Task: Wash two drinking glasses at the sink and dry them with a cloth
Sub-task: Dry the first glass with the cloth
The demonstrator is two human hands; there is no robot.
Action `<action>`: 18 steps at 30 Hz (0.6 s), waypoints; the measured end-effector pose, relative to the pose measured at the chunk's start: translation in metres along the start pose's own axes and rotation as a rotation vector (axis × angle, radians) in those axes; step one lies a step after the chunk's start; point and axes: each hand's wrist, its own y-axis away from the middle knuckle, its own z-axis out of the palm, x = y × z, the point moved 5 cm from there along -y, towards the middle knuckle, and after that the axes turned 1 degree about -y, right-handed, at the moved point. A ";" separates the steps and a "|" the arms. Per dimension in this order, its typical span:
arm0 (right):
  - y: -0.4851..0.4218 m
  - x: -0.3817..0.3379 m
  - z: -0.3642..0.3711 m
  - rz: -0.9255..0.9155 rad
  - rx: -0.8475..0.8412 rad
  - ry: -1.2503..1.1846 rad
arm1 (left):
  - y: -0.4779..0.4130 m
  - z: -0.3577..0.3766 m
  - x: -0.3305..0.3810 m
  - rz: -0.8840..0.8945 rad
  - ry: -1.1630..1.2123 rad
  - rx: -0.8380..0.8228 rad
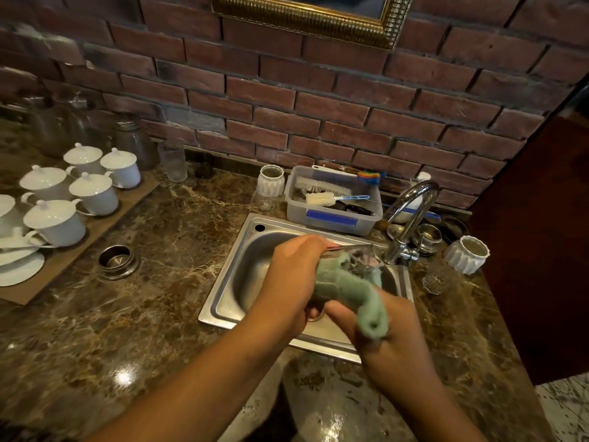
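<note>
Over the steel sink (229, 282) my left hand (288, 282) grips a clear drinking glass (360, 255), tilted on its side with its mouth toward the tap. A green cloth (350, 288) is stuffed into the glass and trails down over my right hand (382, 333), which clutches the cloth's lower end. Most of the glass is hidden by the cloth and my fingers. A second clear glass (435, 282) stands on the counter right of the sink, below the tap.
A chrome tap (411, 212) arches over the sink's right rim. Behind the sink is a grey tub of brushes (331, 215). White ribbed jars (467, 255) stand at right, lidded white cups (92, 193) on a board at left, a tall glass (173, 162) near the brick wall.
</note>
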 end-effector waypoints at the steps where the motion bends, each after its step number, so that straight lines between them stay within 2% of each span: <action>1: -0.001 0.001 0.001 0.134 0.063 -0.160 | 0.003 0.001 0.008 0.197 -0.089 0.009; 3: 0.002 0.010 0.004 0.408 0.202 -0.559 | 0.014 0.001 0.025 0.653 -0.363 0.018; 5: 0.003 0.016 0.009 0.541 0.262 -0.935 | 0.025 0.004 0.036 1.064 -0.625 -0.038; 6: 0.001 0.015 0.009 0.569 0.251 -1.030 | 0.028 0.007 0.038 1.186 -0.707 -0.084; 7: -0.001 0.013 0.010 0.574 0.226 -1.054 | 0.028 0.007 0.039 1.233 -0.739 -0.116; 8: -0.003 0.011 0.009 0.561 0.209 -1.021 | 0.025 0.005 0.040 1.219 -0.730 -0.126; 10: -0.005 0.007 0.006 0.508 0.202 -0.852 | 0.018 0.001 0.037 1.078 -0.628 -0.102; 15: -0.007 -0.006 -0.009 0.243 0.221 -0.316 | 0.013 0.006 0.015 0.508 -0.222 -0.051; 18: -0.006 -0.013 -0.013 0.027 0.173 -0.083 | 0.016 0.012 0.016 0.438 -0.120 -0.056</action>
